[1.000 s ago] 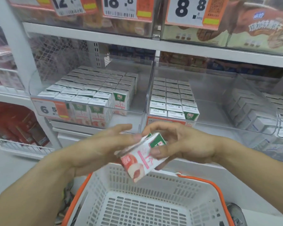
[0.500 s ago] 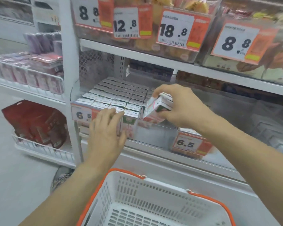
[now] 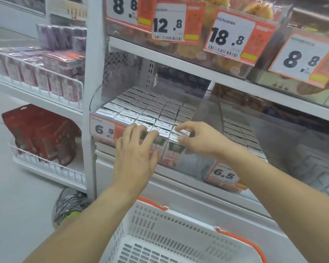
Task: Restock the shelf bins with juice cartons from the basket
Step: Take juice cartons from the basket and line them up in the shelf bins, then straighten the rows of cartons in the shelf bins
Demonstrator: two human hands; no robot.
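Observation:
A clear shelf bin (image 3: 103, 103) holds several rows of white-topped juice cartons (image 3: 150, 107). My right hand (image 3: 199, 139) pinches the top of a pink-and-green juice carton (image 3: 174, 150) standing at the bin's front right corner. My left hand (image 3: 137, 154) lies flat, fingers spread, against the front-row cartons just left of it. A white basket (image 3: 179, 224) with orange handles sits below my arms; the part of its inside that shows holds no cartons.
A second clear bin (image 3: 273, 141) of cartons stands to the right behind a 6.5 price tag (image 3: 225, 175). The shelf above carries snack packs and price tags. To the left is a wire rack with red packs (image 3: 40, 133). A shoe (image 3: 68, 207) rests on the floor.
My right hand has lowered the carton from above the bin into the front right corner. My left hand has risen from the bin's front onto the front-row cartons.

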